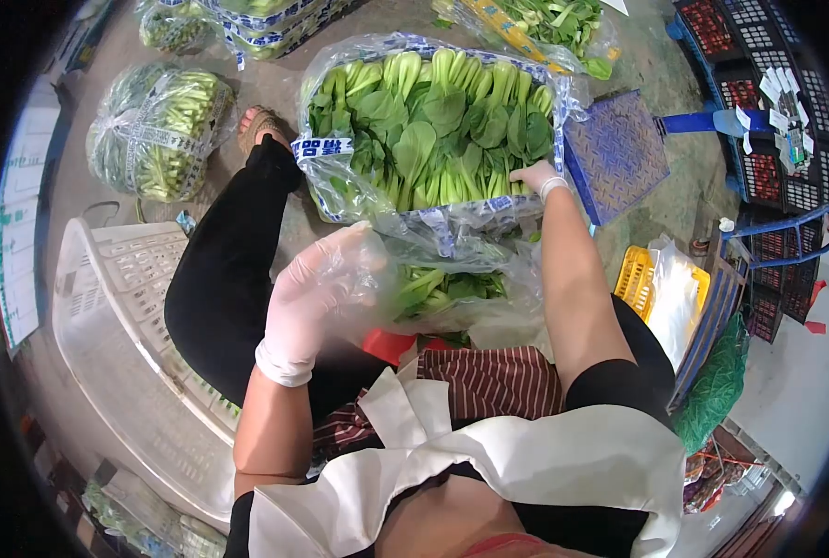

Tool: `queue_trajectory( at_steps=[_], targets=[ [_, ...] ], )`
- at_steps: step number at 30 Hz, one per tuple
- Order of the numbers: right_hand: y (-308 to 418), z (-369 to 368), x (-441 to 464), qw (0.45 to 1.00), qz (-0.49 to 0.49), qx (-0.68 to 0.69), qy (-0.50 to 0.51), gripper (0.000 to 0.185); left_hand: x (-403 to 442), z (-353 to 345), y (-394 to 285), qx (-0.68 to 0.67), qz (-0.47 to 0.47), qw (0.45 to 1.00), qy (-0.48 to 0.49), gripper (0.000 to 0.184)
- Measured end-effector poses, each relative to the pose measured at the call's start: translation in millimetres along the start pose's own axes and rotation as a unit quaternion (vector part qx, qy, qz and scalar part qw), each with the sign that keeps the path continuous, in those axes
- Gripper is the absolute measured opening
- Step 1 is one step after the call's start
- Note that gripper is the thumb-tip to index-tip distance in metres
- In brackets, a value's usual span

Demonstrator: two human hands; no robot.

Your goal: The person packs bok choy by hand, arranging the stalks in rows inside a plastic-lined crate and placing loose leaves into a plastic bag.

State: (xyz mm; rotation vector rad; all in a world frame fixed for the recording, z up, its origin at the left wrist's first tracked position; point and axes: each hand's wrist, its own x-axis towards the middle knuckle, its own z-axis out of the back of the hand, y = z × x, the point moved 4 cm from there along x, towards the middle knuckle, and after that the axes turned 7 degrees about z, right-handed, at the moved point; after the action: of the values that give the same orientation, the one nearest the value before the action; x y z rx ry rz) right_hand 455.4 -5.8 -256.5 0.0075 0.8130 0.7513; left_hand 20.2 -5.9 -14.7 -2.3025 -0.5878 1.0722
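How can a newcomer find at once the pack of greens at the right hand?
Find the blue ridged platform. Left of it lies a wide, plastic-lined pack, the right hand at its edge. Unlike the wrapped bundle farther left, its greens lie exposed, pale stems outward.

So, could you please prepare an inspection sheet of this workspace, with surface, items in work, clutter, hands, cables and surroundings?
Surface: concrete floor, stained in places.
Items in work: leafy greens packed in rows inside a printed plastic liner.
Clutter: bagged greens, white basket and yellow basket around the person.
Left hand: gloved, before the greens, beside clear plastic; grip unclear.
Right hand: at the packed greens' right edge; grip unclear.
Cables: nothing seen.
Surroundings: blue metal platform; dark crates beyond it.
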Motion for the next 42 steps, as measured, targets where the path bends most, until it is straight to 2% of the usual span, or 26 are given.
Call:
queue_trajectory(
  at_steps=[5, 7, 8, 11, 12, 15, 18, 20, 21, 23, 24, 26, 27, 28, 31, 32, 34, 35, 36, 40, 42],
  targets=[
    [5, 11, -8, 0.998, 0.031, -0.056, -0.004, 0.066, 1, -3, 1, 0.006, 0.009, 1.0, -0.008, 0.055],
    [2, 18, -10, 0.999, 0.027, 0.0, -0.028, 0.058, 0, -3, 2, 0.008, 0.008, 1.0, 0.008, 0.055],
    [-2, 13, -4, 0.995, 0.039, -0.036, -0.083, 0.052, 0, -3, 3, 0.007, 0.008, 1.0, 0.009, 0.055],
    [10, 23, -16, 0.993, 0.047, -0.005, -0.106, 0.052, -3, -3, 4, 0.012, 0.015, 1.0, 0.006, 0.055],
    [22, 33, -29, 0.994, 0.067, 0.019, -0.083, 0.053, -3, -4, 3, 0.016, 0.013, 1.0, -0.002, 0.054],
    [16, 35, -10, 0.992, 0.073, 0.042, -0.098, 0.048, -2, -4, 5, 0.029, 0.011, 1.0, 0.001, 0.054],
    [23, 37, 8, 0.994, 0.049, 0.001, -0.093, 0.039, 1, -6, 4, 0.046, 0.014, 0.999, 0.006, 0.053],
    [19, 33, 16, 0.99, 0.035, 0.022, -0.135, 0.036, 1, -9, 4, 0.054, 0.019, 0.998, 0.003, 0.053],
    [16, 28, 22, 0.988, 0.026, 0.016, -0.15, 0.038, 2, -10, 5, 0.06, 0.018, 0.998, -0.005, 0.053],
    [11, 19, 28, 0.982, 0.096, -0.005, -0.165, 0.044, 5, -13, 4, 0.07, 0.016, 0.997, -0.013, 0.052],
    [7, 23, 30, 0.982, 0.098, -0.004, -0.164, 0.044, 5, -14, 4, 0.093, 0.018, 0.995, -0.012, 0.052],
    [-3, 33, 13, 0.944, 0.195, 0.213, -0.159, 0.034, 3, -17, 8, 0.113, 0.031, 0.993, -0.012, 0.051],
    [11, 48, -12, 0.918, 0.185, 0.338, -0.099, 0.031, 4, -20, 8, 0.121, 0.036, 0.991, -0.039, 0.053],
    [27, 60, -33, 0.913, 0.168, 0.367, -0.061, 0.033, 6, -24, 7, 0.131, 0.036, 0.989, -0.063, 0.056],
    [35, 60, -43, 0.96, 0.125, 0.208, -0.138, 0.037, 8, -25, 8, 0.133, 0.022, 0.989, -0.059, 0.056],
    [18, 45, -19, 0.941, 0.136, 0.296, -0.095, 0.035, 8, -25, 8, 0.123, 0.02, 0.99, -0.068, 0.056],
    [-8, 27, -10, 0.924, 0.096, 0.365, -0.055, 0.032, 5, -21, 6, 0.127, 0.026, 0.99, -0.052, 0.055],
    [-19, 15, -8, 0.944, 0.073, 0.322, -0.013, 0.032, 4, -19, 6, 0.111, 0.033, 0.993, -0.015, 0.053],
    [-11, 18, -34, 0.951, 0.048, 0.304, 0.037, 0.035, 4, -17, 6, 0.095, 0.035, 0.995, 0.024, 0.05],
    [-17, 6, -45, 0.922, 0.071, 0.379, 0.028, 0.049, 2, -8, 9, 0.089, 0.022, 0.996, 0.024, 0.051],
    [-16, 6, -52, 0.971, 0.056, 0.225, -0.064, 0.085, 1, -8, 8, 0.074, 0.025, 0.997, 0.022, 0.052]
  ],
)
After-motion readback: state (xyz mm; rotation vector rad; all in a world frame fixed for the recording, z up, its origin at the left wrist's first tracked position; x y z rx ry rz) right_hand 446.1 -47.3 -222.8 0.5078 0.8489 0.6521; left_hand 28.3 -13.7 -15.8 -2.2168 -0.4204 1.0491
